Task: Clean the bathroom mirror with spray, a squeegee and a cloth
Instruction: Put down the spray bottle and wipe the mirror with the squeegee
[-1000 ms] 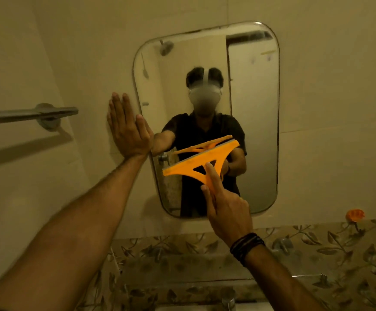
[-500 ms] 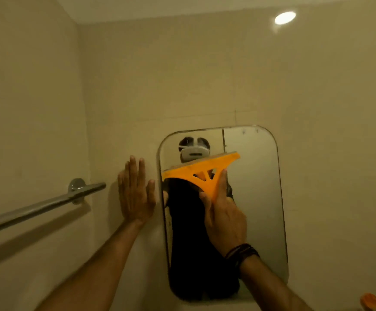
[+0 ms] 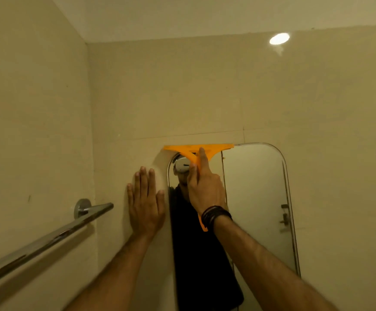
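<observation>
Head view: the right hand [image 3: 205, 189] grips the orange squeegee [image 3: 199, 151] by its handle, forefinger extended along it. The blade lies across the top-left edge of the mirror [image 3: 256, 198]. The left hand [image 3: 145, 205] presses flat, fingers straight, on the wall [image 3: 182, 97] just beside the mirror. A rail [image 3: 47, 241] is mounted at left.

Home bathroom: tiled walls [image 3: 205, 97], mirror [image 3: 256, 198], chrome towel rail [image 3: 47, 241] (ceiling downlight).
</observation>
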Tool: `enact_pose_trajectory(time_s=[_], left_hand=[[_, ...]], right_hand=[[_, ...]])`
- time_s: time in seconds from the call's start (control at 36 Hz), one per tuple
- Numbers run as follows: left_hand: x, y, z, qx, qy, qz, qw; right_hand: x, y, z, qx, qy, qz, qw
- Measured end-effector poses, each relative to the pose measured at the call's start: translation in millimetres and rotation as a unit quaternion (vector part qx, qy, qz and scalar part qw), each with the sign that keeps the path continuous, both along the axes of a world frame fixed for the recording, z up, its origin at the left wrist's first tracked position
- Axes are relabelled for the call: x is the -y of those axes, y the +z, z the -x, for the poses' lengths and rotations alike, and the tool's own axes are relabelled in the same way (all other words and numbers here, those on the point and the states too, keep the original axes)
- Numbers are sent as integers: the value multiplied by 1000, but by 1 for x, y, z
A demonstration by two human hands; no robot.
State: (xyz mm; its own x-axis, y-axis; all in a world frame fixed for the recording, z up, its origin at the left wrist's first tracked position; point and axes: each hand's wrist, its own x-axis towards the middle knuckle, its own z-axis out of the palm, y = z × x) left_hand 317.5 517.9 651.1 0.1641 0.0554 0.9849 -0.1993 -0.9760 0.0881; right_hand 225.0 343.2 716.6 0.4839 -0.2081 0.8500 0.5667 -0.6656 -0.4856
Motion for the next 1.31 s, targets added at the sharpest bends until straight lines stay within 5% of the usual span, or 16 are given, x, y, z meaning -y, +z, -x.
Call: enact_pose_trajectory(time_s=[0.64,0.89,1.06,1.31], left_hand=[[-3,-12,6,-25,-17,-6,1000],[-15,-41,9,-35,-25,-24,999],[-14,-43,6,-34,-17,-15,999],[-13,-44,12,-32,-20,-15,999]], right_hand=[[-12,-148,14,-117,18,12,993],[1,-77,21,17,31,33,999],[12,-10,9,-15,-29,51,998],[7,-94,-6,-59,-6,57,997]])
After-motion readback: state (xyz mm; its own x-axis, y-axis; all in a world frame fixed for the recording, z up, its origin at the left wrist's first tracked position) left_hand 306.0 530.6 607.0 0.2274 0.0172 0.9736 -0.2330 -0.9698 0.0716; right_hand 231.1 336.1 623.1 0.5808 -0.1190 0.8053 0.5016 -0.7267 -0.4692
